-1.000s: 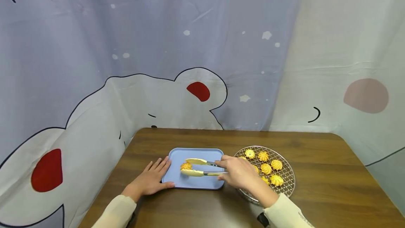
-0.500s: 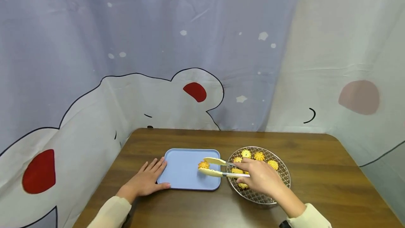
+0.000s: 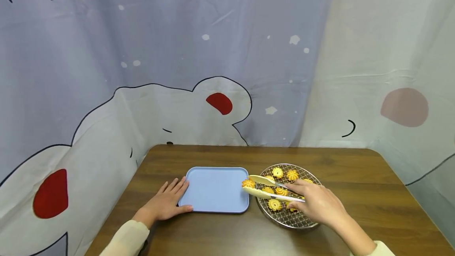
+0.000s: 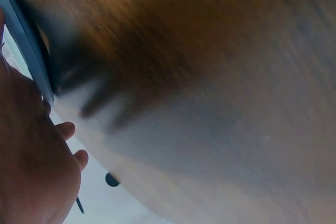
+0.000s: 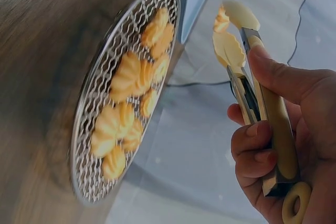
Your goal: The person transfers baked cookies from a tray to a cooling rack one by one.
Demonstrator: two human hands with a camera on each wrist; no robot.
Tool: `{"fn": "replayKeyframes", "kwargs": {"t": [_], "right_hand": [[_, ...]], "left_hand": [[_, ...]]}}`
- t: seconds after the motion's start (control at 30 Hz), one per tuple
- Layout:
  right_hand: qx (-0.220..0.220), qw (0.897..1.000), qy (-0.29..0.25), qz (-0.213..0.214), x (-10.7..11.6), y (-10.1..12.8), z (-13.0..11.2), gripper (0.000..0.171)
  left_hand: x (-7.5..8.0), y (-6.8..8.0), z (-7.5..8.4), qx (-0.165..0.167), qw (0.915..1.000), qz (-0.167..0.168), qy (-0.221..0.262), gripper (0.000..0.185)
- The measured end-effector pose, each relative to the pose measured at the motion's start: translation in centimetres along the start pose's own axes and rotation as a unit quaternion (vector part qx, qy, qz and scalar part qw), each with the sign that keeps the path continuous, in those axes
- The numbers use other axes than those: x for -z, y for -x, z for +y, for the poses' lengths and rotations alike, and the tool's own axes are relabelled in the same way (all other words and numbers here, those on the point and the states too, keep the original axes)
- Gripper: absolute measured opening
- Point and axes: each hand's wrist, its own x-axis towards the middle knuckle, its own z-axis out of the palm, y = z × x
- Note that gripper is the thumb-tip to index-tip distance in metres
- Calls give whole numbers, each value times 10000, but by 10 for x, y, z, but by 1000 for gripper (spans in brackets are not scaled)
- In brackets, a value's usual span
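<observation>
My right hand [image 3: 321,202] grips a pair of tongs [image 5: 273,114] with cream-coloured tips and metal arms. Pinched between those tips is a golden swirled cookie [image 3: 248,184], which overlaps the right rim of the blue tray [image 3: 217,189] in the head view. In the right wrist view the cookie shows partly, behind the tong tips. My left hand [image 3: 165,200] lies flat with fingers spread at the tray's left edge, the thumb by its front corner. Beneath the tongs and right hand is a round wire rack [image 5: 86,103] bearing several cookies [image 3: 275,204].
The brown wooden table [image 3: 348,192] carries the tray and rack side by side. A printed curtain [image 3: 160,50] hangs right behind the table's far edge. The tray's rim [image 4: 31,40] shows beside the left hand in the left wrist view.
My right hand has moved right with the tongs, carrying the cookie from over the tray's middle to its right rim, beside the rack. The left hand stays at the tray's edge.
</observation>
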Motion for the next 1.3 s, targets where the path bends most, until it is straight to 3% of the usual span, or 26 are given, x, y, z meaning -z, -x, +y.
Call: {"fn": "replayKeyframes", "kwargs": {"t": [0.63,0.93,1.3], "right_hand": [[-644,9979,82,-89,24,56,36,53],[-661,9973,239,225,29,77,49,52],[-907,9952,154,-322,33,100,65,60]], "left_hand": [[-5,-3,-3,-98,9999,117,-50,96],[-4,-1,-3,-161,9996,220,50,94],[-1,0,0,-67,9999,50,-60,94]]}}
